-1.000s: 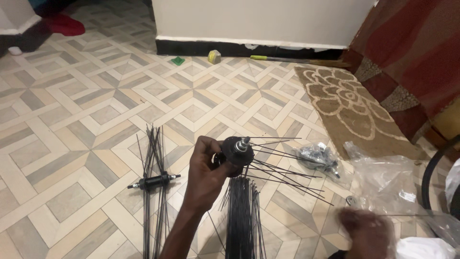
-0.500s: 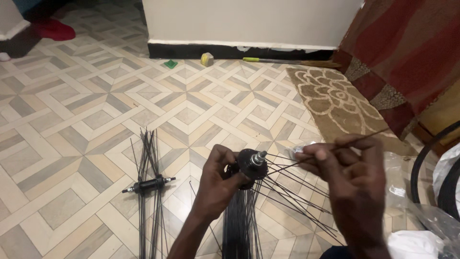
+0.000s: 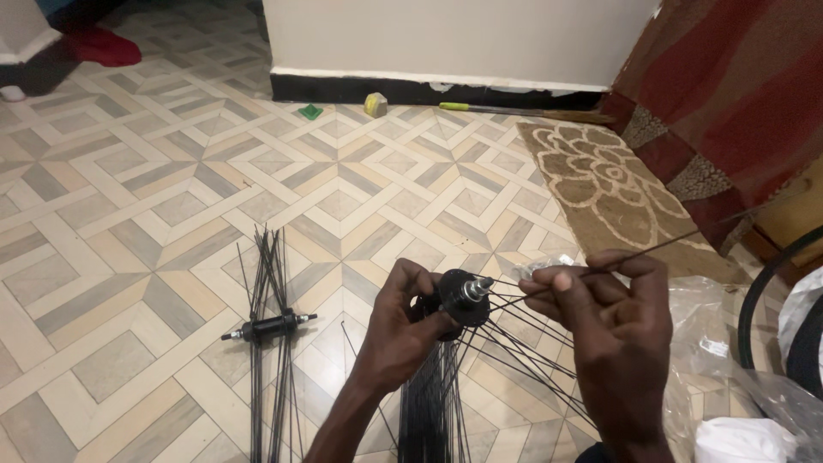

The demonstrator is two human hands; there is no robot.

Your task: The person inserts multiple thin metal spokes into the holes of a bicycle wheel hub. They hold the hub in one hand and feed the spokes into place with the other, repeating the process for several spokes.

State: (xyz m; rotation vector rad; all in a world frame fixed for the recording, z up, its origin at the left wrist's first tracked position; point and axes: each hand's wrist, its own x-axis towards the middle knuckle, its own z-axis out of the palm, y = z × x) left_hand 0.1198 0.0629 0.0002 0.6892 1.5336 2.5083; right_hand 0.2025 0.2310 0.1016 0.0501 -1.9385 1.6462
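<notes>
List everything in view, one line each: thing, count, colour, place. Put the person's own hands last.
wheel hub: one, black, spokes fanning out, held at centre.
loose spoke: one, thin and dark, pinched in the right hand.
second hub: one, black with spokes, on the floor at left.
plastic bags: clear, crumpled, floor at right.
rug: one, brown with pale floral pattern, right.
yellow object: one, by the wall.
green piece: one, small, near it.
tiled floor: beige and grey pattern.
left hand: grips the wheel hub.
right hand: holds the loose spoke.
</notes>
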